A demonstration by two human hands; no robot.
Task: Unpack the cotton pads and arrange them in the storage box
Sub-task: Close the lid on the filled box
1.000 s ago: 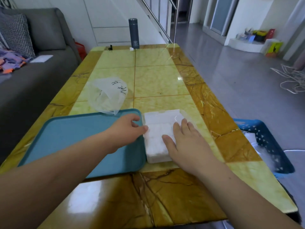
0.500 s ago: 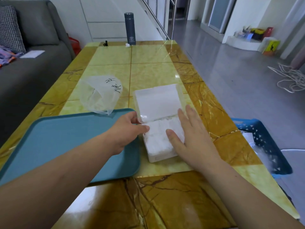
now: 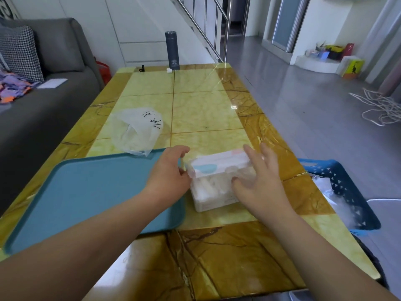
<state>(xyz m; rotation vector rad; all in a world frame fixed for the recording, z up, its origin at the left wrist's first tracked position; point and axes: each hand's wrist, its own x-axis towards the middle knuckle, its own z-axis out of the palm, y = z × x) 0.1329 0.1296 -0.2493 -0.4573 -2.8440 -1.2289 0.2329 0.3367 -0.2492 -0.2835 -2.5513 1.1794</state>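
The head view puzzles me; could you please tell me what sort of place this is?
Probably a home living room: a grey sofa with a houndstooth cushion beside the yellow marble-patterned table, and a metal stair railing behind.

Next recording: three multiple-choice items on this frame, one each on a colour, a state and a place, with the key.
1. The tray is: A blue; B red; C white.
2. The lid of the storage box is: A flat on the tray; B tilted over the box; C underneath the box.
3. The plastic bag lies: A inside the tray; B inside the storage box; C on the table at the tray's far rim.
Key: 1 A, its whole surface is blue; 2 B, it slants above the cotton pads; 3 C, tabletop shows around it.
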